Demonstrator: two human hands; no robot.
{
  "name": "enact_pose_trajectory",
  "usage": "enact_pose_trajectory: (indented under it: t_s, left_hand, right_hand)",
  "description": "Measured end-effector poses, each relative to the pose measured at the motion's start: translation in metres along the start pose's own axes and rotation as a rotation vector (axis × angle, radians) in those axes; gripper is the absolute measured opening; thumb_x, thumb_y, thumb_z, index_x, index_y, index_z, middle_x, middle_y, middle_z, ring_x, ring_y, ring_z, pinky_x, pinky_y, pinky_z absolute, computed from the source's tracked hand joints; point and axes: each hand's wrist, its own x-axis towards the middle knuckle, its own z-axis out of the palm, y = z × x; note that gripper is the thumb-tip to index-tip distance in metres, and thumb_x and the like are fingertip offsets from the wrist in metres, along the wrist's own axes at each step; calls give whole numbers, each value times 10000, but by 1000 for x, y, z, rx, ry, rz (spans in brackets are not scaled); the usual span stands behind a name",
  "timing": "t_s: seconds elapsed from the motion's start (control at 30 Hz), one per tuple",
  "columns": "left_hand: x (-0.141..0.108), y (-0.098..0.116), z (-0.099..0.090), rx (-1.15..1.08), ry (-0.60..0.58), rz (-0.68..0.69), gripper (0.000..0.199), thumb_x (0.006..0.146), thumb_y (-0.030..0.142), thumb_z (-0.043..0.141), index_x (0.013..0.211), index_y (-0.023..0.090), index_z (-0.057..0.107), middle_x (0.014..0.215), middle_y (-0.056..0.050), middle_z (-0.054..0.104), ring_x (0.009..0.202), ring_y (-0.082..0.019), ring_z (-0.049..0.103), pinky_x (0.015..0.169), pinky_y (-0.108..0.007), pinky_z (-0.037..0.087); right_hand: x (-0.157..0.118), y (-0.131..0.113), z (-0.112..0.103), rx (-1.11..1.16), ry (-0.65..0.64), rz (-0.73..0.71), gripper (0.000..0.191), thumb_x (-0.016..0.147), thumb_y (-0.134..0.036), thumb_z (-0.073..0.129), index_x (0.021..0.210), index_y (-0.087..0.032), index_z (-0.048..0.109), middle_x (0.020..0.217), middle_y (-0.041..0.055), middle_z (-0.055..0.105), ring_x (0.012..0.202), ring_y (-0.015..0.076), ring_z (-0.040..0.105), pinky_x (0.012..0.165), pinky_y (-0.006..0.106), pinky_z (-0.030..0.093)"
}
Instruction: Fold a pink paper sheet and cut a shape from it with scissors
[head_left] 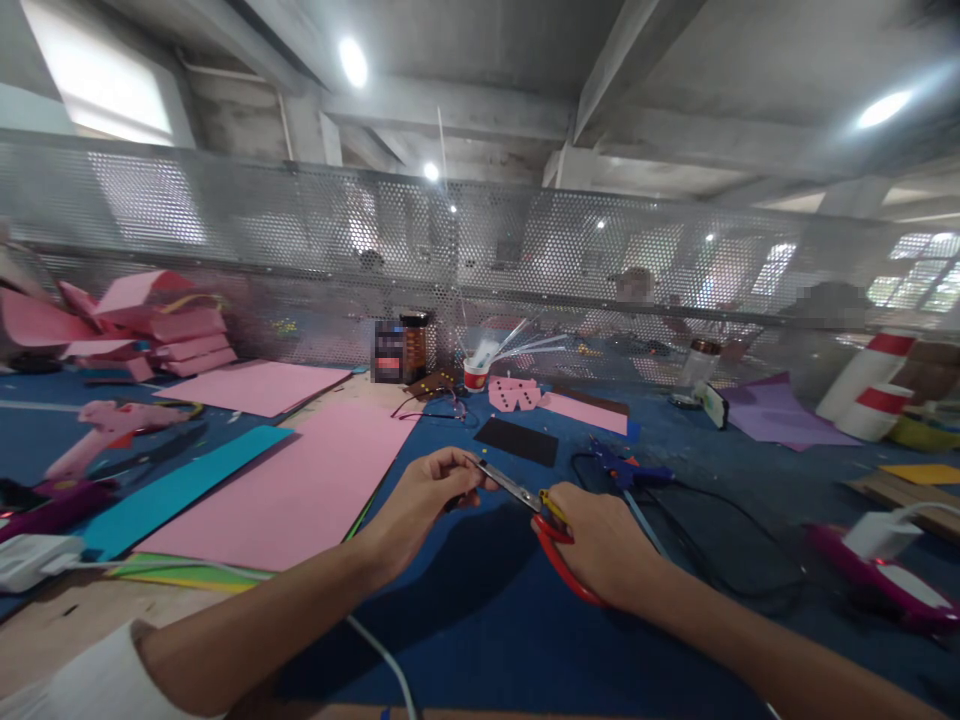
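My right hand grips a pair of scissors with red and yellow handles. Their metal blades point left and away, and the tips reach the fingers of my left hand. That hand is closed in a pinch, with a small black piece showing beneath its fingers; its exact shape is hidden. Just beyond the hands a black paper rectangle lies flat on the blue table surface. Large pink paper sheets lie left of my left hand.
A blue glue gun with its cord lies beyond my right hand. To the left are a pink glue gun and a teal strip. A paper cup, glasses and a dotted pink piece stand ahead.
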Motion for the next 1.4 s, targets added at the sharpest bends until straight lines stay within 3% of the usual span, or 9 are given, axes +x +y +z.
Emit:
enact_pose_trajectory:
  t_s: [1.2, 1.4]
  left_hand:
    - [0, -3, -3, -35, -1, -26, 125, 828, 289, 640, 868, 177, 600, 910, -61, 721, 689, -124, 555, 675, -251, 415]
    - [1, -1, -2, -30, 11, -26, 116, 821, 282, 638, 863, 182, 598, 901, -57, 723, 669, -128, 559, 665, -255, 412]
  right_hand:
    - [4, 1, -4, -28, -57, 11, 193, 914, -350, 484, 792, -202, 506, 708, 7, 617, 610, 159, 576, 545, 280, 173]
    - [3, -2, -7, 1, -42, 18, 155, 925, -350, 473, 911, -202, 518, 831, 23, 635, 680, 175, 610, 557, 275, 226]
